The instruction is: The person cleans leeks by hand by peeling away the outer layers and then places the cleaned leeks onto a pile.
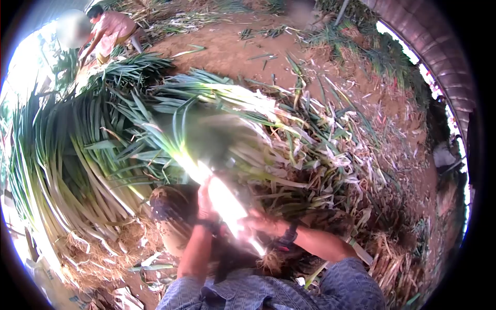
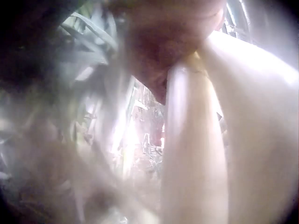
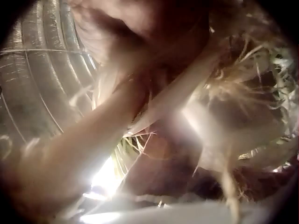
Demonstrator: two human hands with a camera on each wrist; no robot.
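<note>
A few long green onions, their white stalks glaring in the light, lie slantwise in front of the person's body. The left hand grips them partway up the white part. In the left wrist view, the curled left hand is over two thick pale stalks. Lower down, near the root end, the right hand holds the same stalks. The right wrist view has the right hand at the top, with a pale stalk and a thin strip running out from under the fingers. Stringy roots hang beside it.
Many green onions lean in a thick row at the left, roots downward. Another heap lies ahead. Peeled skins and leaf scraps cover the ground to the right. Another person bends over at the far left.
</note>
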